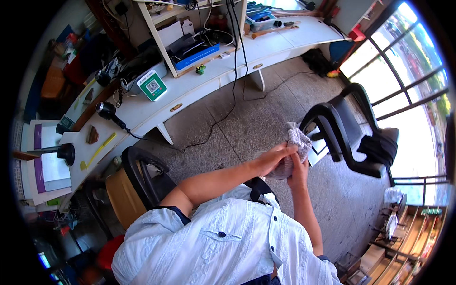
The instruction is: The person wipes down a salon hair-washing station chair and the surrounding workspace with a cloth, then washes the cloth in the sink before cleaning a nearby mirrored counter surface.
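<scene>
A crumpled light grey-purple cloth (300, 140) is bunched up between both hands, right of the picture's centre. My left hand (276, 158) closes on it from the left, with the fingers at its lower edge. On the right side, my right hand (298, 169) grips the same cloth, its fingertips close to those of the left. A rounded grey part (281, 171) shows below and between the hands; whether it is more of the cloth cannot be told. The hands are in front of my body, above the speckled floor (228, 131).
A black-armed chair (342, 131) stands just right of the hands, another chair (142, 181) at left. The long white counter (199, 89) holds a hair dryer (107, 110), a yellow comb (101, 149) and a sign stand (152, 85). Black cables (233, 89) hang down to the floor.
</scene>
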Tool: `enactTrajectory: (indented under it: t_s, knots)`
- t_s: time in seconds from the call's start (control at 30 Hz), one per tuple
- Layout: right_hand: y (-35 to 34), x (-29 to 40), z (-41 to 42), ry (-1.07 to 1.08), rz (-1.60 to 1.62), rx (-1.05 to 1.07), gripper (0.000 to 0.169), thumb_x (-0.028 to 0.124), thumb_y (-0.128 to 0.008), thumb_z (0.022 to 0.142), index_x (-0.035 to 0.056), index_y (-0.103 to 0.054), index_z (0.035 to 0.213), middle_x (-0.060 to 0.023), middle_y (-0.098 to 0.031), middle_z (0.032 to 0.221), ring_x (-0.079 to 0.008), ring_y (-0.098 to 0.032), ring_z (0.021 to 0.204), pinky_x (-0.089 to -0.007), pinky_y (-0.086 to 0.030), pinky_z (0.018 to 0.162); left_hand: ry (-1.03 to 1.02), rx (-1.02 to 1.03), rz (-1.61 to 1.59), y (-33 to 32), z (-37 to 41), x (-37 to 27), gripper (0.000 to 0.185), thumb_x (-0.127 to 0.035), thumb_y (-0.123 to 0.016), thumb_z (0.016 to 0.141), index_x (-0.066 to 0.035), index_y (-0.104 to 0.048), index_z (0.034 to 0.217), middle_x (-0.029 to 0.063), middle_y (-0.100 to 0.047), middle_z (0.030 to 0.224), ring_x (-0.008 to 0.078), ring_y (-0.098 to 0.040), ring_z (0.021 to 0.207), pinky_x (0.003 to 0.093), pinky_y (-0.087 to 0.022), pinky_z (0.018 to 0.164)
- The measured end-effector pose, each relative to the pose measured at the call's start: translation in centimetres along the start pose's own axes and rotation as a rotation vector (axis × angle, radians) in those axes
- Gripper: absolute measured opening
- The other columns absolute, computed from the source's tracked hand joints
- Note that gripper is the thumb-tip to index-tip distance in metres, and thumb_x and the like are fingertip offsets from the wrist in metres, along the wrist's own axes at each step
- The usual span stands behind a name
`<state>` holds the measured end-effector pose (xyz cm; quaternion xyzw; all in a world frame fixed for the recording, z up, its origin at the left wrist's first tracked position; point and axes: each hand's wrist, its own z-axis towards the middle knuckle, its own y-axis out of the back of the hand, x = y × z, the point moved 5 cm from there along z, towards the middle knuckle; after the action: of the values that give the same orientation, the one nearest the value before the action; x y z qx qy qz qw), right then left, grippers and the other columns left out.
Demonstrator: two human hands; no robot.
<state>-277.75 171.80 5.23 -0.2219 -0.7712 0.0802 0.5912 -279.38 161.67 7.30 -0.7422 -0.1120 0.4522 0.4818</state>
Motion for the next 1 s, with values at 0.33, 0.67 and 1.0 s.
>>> enactTrajectory:
  t_s: [0.33,0.67,1.0]
  knots:
    - [4.8,4.6,23.6,-0.169,-0.033,0.108,0.029,0.016,-0.062,0.082,0.0034,-0.056,0.108,-0.0086,-0.061,0.098,-0.0193,-0.061,0.086,-0.0329,-0.049,0.077,-0.368,-0.756,0.822,19.4,9.3,-11.7,0.029,-0.012,-0.061,0.083,0.001,-0.056,0.109,0.0113,-0.060,0.105,0.0142,-0.057,0.096,0.0280,-0.047,0.083]
    - [-3.2,4.6,38.5,-0.346,-0.362,0.437,0.029,0.011,-0.063,0.081,0.0012,-0.056,0.107,-0.0057,-0.062,0.096,-0.0139,-0.059,0.083,-0.0281,-0.048,0.075,-0.656,-1.855,1.256,31.1,6.1,-23.8,0.040,-0.009,-0.068,0.072,-0.005,-0.053,0.109,0.0117,-0.058,0.104,0.0289,-0.055,0.097,0.0387,-0.045,0.082]
    - [-15.8,-0.4,40.0,-0.505,-0.620,0.751,0.027,0.011,-0.066,0.080,0.0020,-0.057,0.104,-0.0044,-0.063,0.091,-0.0125,-0.060,0.080,-0.0266,-0.048,0.073,-0.190,-1.753,1.653,38.8,5.2,-30.0,0.037,-0.007,-0.065,0.068,-0.009,-0.054,0.103,0.0110,-0.056,0.102,0.0311,-0.052,0.097,0.0416,-0.046,0.080]
